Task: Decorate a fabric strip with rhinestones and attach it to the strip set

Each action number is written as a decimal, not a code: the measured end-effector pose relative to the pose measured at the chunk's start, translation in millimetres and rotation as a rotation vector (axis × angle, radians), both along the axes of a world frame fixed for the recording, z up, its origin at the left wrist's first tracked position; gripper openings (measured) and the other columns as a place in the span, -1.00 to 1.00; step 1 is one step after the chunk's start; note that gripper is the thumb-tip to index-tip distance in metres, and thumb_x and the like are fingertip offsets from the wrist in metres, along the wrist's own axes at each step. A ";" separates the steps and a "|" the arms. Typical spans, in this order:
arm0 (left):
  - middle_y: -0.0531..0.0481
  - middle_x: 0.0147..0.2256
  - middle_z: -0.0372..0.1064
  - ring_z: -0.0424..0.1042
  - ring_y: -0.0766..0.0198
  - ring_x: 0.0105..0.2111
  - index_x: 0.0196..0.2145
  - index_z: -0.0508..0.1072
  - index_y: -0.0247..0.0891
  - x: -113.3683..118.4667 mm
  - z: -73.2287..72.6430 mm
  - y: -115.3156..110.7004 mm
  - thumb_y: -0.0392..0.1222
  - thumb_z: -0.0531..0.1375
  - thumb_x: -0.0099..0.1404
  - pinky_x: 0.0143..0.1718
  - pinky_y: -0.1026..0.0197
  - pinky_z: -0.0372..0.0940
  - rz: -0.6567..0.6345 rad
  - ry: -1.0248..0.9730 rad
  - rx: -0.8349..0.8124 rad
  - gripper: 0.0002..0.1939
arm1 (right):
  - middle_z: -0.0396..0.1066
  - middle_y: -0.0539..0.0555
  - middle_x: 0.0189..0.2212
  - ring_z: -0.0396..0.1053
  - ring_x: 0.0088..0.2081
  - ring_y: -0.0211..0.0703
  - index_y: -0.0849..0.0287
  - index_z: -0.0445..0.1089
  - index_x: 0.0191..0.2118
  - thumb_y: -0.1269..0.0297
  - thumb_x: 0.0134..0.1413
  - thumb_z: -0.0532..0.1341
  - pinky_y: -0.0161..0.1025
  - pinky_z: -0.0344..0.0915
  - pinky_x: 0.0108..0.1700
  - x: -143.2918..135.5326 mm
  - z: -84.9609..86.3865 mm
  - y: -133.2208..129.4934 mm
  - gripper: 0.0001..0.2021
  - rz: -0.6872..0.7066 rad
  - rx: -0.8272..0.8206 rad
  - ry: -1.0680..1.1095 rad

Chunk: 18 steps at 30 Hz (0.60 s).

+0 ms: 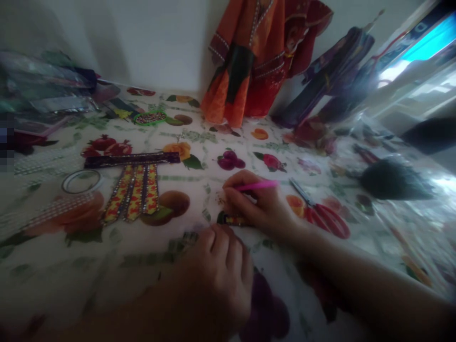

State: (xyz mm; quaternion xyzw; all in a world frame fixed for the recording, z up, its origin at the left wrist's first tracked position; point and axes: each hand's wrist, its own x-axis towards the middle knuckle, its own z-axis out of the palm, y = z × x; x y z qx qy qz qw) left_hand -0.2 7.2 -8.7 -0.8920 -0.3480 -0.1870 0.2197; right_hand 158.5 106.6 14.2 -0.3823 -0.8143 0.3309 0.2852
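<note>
Head view: Over a fruit-print cloth (188,183), we find two bare hands at close work. R hand (261,202) pinches a pink stick (258,185), fingers closed about it, beside a scatter of specks (220,198) (prob. beads, too small for us to be sure). A short strip (233,220) lies on the cloth below that hand, partly hidden. L hand (223,273) sits loosely curled, knuckles up, just nearer us than the strip; its fingertips are out of sight, so we can't tell if it grips anything.

We judge the stick light & stiff, best taken low, pencil-style. The strip looks thin, light, a bit bendy; we'd hold it flat by its edges. Specks would likely scatter at a knock.

Our count: one stick, one short strip, three long strips (137,192) by one purple band (132,160), one tape roll (99,182), one pr. scissors (315,207), one green dish (143,124) w/ tiny bits, too many to count.
</note>
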 end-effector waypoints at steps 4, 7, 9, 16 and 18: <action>-0.35 -0.22 0.51 0.49 -0.07 -0.26 -0.17 0.46 -0.48 -0.3 2.2 -0.7 -0.25 0.00 0.34 -0.25 -0.02 0.30 0.006 0.008 -0.011 -0.70 | 0.36 -0.04 -0.47 0.33 -0.45 -0.29 0.16 0.35 -0.18 0.27 0.30 0.15 -0.32 0.29 -0.39 -1.2 0.0 -0.2 -0.91 -0.018 -0.026 -0.039; -0.36 -0.22 0.51 0.49 -0.08 -0.26 -0.17 0.46 -0.50 -1.1 4.7 -0.3 -0.25 0.02 0.33 -0.28 0.00 0.30 -0.009 0.042 -0.023 -0.71 | 0.36 -0.04 -0.45 0.32 -0.45 -0.31 0.16 0.35 -0.20 0.27 0.30 0.15 -0.31 0.28 -0.38 -1.3 -0.1 -0.7 -0.91 -0.003 -0.033 -0.036; -0.37 -0.23 0.51 0.50 -0.09 -0.26 -0.16 0.46 -0.51 -0.9 4.3 -0.5 -0.25 0.03 0.34 -0.29 0.00 0.31 -0.007 0.049 -0.021 -0.70 | 0.36 -0.04 -0.45 0.32 -0.46 -0.31 0.17 0.35 -0.21 0.27 0.30 0.16 -0.31 0.29 -0.38 -1.3 0.4 -1.3 -0.90 0.001 -0.036 -0.029; -0.33 -0.23 0.52 0.50 -0.08 -0.25 -0.17 0.46 -0.48 1.0 -0.3 -1.7 -0.20 0.04 0.35 -0.24 -0.03 0.31 0.022 -0.004 0.010 -0.70 | 0.38 -0.01 -0.44 0.34 -0.43 -0.28 0.16 0.33 -0.23 0.26 0.30 0.15 -0.31 0.31 -0.37 0.1 3.4 -2.7 -0.90 0.004 -0.050 -0.007; -0.35 -0.22 0.51 0.50 -0.08 -0.25 -0.16 0.46 -0.50 0.3 2.7 -0.9 -0.21 0.03 0.35 -0.26 -0.02 0.31 0.004 0.034 -0.001 -0.69 | 0.38 -0.01 -0.45 0.35 -0.43 -0.28 0.16 0.33 -0.24 0.26 0.30 0.15 -0.31 0.31 -0.39 0.5 3.3 -2.8 -0.90 0.001 -0.061 -0.004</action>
